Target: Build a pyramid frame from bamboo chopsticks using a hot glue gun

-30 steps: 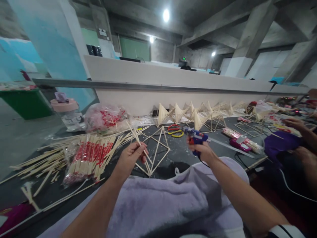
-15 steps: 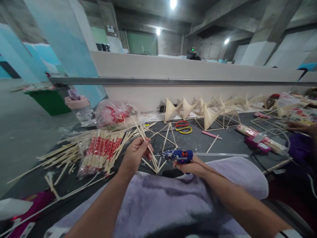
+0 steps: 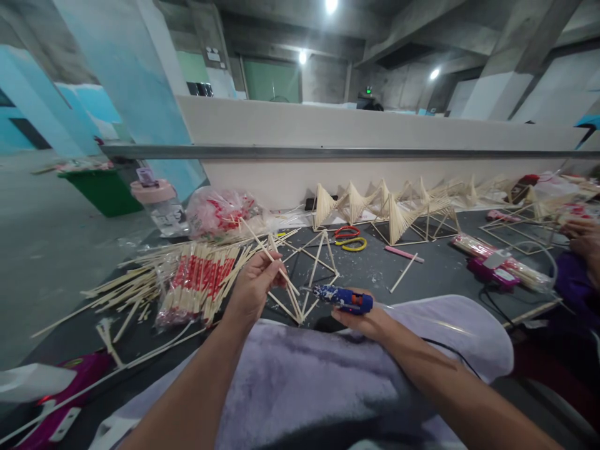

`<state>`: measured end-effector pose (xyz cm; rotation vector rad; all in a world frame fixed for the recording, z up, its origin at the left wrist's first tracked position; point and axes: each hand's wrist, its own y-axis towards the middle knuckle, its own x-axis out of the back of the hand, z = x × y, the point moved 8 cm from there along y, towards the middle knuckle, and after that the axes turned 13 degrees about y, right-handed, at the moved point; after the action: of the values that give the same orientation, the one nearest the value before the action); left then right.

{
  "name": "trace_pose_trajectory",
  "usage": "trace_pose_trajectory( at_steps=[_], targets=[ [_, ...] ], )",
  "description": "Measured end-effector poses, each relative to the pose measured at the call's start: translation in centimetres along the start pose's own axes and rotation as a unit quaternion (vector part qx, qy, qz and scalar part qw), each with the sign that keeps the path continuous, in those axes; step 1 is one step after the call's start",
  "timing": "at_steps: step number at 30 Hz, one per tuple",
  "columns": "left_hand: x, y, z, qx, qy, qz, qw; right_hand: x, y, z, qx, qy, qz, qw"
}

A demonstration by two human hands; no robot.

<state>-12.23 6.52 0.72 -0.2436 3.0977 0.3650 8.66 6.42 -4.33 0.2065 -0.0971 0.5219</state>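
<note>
Between the thumb and fingers of my left hand [image 3: 255,282] is a thin wooden stick [image 3: 257,238], slanting down to the right. My right hand [image 3: 359,315] is closed around a blue hot glue gun [image 3: 344,298], whose white-flecked nozzle points left, close to the stick's lower end. Below and behind them stands an open frame of glued sticks [image 3: 315,265] on the dark table. Whether the nozzle touches the stick I cannot tell.
Loose sticks [image 3: 124,281] and a bagged bundle [image 3: 197,278] lie left. A bottle [image 3: 162,209] stands behind them. Scissors [image 3: 351,244] and fan-shaped stick models [image 3: 394,215] are beyond my hands. Another person's hand [image 3: 581,231] shows at far right. A purple cloth [image 3: 328,381] covers my lap.
The glue gun has moved slightly right and tilted. The stick in my left hand has been raised off the frame's near corner. The whole view has shifted a little.
</note>
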Motion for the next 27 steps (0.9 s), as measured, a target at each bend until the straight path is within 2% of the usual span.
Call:
trace_pose_trajectory(
  at_steps=[11, 19, 27],
  targets=[
    [-0.10, -0.07, -0.18, -0.007, 0.000, -0.007, 1.000, 0.01, -0.05, 0.07, 0.036, -0.107, -0.012, 0.994],
    [-0.16, 0.00, -0.07, -0.014, -0.001, 0.003, 1.000, 0.10, 0.00, -0.33, 0.012, -0.125, -0.031, 0.992],
    [-0.14, -0.04, -0.10, -0.017, -0.003, 0.002, 1.000, 0.15, 0.00, -0.40, 0.022, -0.110, -0.043, 0.993]
  ],
)
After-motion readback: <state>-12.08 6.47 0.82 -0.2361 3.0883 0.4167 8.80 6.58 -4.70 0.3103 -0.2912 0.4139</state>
